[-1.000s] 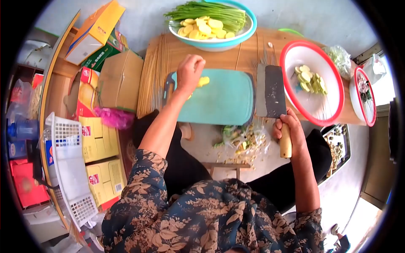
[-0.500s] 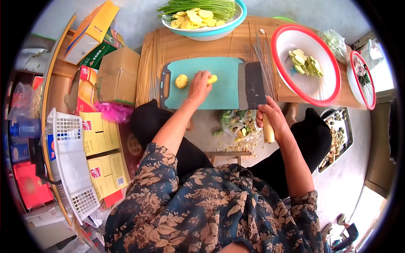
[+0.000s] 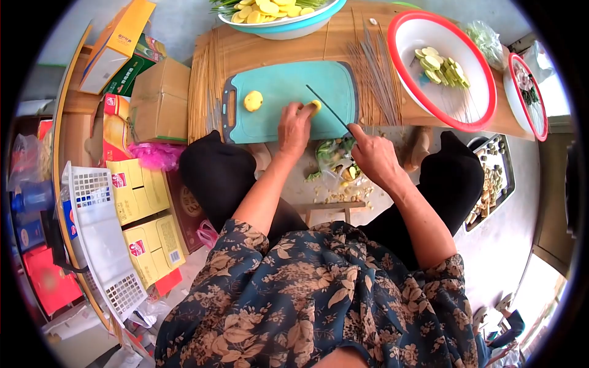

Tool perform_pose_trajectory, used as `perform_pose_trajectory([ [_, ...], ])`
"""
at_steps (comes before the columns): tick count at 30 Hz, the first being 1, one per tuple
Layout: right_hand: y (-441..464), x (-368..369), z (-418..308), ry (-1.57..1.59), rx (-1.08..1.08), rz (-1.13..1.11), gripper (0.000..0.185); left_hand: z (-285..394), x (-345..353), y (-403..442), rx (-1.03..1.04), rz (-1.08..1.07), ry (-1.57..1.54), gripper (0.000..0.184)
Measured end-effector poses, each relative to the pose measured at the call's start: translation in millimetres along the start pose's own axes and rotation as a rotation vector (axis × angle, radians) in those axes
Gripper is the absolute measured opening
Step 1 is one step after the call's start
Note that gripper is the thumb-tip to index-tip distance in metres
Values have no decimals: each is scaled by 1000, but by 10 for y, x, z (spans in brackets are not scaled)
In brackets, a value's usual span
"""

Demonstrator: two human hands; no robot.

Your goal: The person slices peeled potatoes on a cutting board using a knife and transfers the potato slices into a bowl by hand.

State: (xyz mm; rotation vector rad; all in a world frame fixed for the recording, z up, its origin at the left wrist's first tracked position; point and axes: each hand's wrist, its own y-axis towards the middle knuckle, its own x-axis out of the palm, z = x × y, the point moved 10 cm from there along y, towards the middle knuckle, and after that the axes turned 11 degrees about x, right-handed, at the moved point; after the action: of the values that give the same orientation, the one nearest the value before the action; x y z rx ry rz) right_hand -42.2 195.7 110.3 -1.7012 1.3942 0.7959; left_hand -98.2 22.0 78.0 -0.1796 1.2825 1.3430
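Note:
My left hand point(image 3: 294, 127) is closed on a peeled potato point(image 3: 316, 105) on the teal cutting board point(image 3: 282, 80). In my right hand point(image 3: 374, 153) is a cleaver point(image 3: 328, 107), its blade upright and seen from above as a thin dark line. The blade stands just right of the held potato; whether it touches is not clear. Another peeled potato point(image 3: 253, 101) lies on the board's left part, near the handle slot.
Yellow slices fill a bowl point(image 3: 294, 27) at the back. A red-rimmed basin point(image 3: 399, 67) with pale green slices stands right, beside a smaller red-rimmed basin point(image 3: 515, 104). Thin sticks point(image 3: 380, 73) flank the board. Cardboard boxes point(image 3: 159, 101) crowd the left; a tray point(image 3: 512, 178) lies on the floor.
The cleaver has turned from lying flat at the board's right edge to upright, and has moved left beside the held potato. My right hand has moved left with it; the view has shifted slightly.

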Motion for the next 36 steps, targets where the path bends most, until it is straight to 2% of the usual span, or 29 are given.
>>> perform_pose_trajectory([
  [7, -26, 16, -75, -45, -59, 15, 26, -69, 76, -20, -10, -11, 6, 38],
  [15, -24, -9, -91, -52, -62, 23, 21, -180, 157, -85, 29, 77, -67, 41],
  [20, 45, -22, -82, -99, -96, 24, 17, -160, 150, -68, 25, 52, -91, 38],
  [28, 105, -16, -77, -112, -70, -35, 16, -175, 141, -81, 39, 87, -93, 43],
  [36, 145, -34, -119, -90, -39, -61, 14, -157, 138, -72, 18, 57, -111, 38],
])
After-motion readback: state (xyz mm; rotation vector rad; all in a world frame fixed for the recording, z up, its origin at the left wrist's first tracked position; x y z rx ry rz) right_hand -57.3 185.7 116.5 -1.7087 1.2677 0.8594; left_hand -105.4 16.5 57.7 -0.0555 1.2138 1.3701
